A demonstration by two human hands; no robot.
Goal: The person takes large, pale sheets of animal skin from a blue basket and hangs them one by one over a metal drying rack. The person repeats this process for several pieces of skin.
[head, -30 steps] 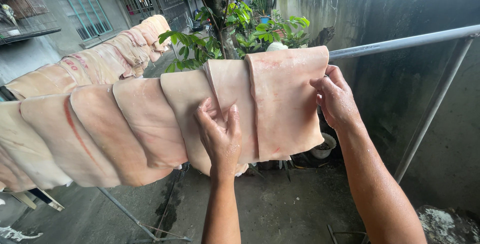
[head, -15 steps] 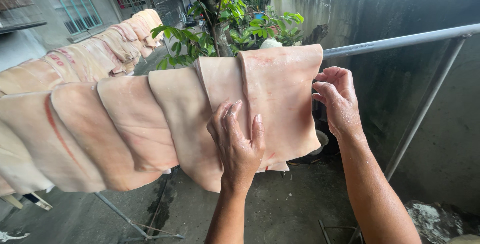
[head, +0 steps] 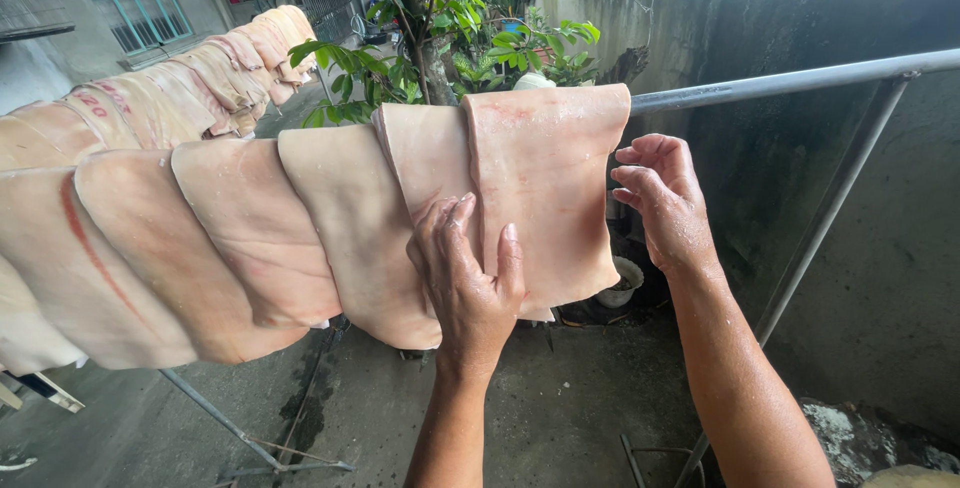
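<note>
Several pale pink skin sheets hang draped side by side over a grey metal rail point(head: 790, 81). My left hand point(head: 468, 273) lies flat, fingers spread, on the front of the rightmost sheet point(head: 545, 183), where it overlaps the neighbouring sheet point(head: 425, 158). My right hand point(head: 665, 198) is just off that sheet's right edge, fingers curled and apart, holding nothing. Both hands look wet.
More sheets hang on a second row at the back left point(head: 215, 63). A leafy tree point(head: 430, 28) and potted plants stand behind the rail. A grey concrete wall point(head: 800, 8) runs along the right. The rail's slanted leg point(head: 830, 208) and a white bowl point(head: 620, 283) are below.
My left hand has slid right and up along the sheets onto the rightmost one. My right hand has come off the sheet's right edge. The camera has moved closer.
</note>
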